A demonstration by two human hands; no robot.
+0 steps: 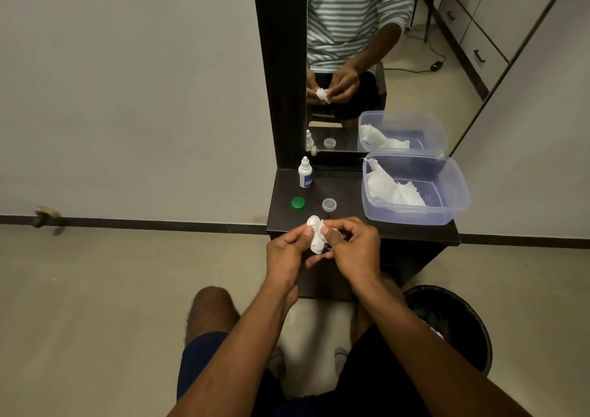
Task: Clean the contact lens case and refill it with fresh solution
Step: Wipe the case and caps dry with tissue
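A crumpled white tissue (315, 236) is pinched between my left hand (289, 250) and my right hand (351, 247), just above the front edge of the dark shelf (348, 222). A small glimpse of the lens case (329, 250) shows under the tissue, mostly hidden by my fingers. On the shelf lie a green cap (298, 203) and a clear cap (329, 204). The white solution bottle (305, 174) stands upright behind them, its nozzle uncovered.
A clear plastic tub (453, 206) holding white tissues stands on the shelf's right side. A tall mirror (367, 49) rises behind the shelf. A black bin (459, 324) sits on the floor at the right, by my knee.
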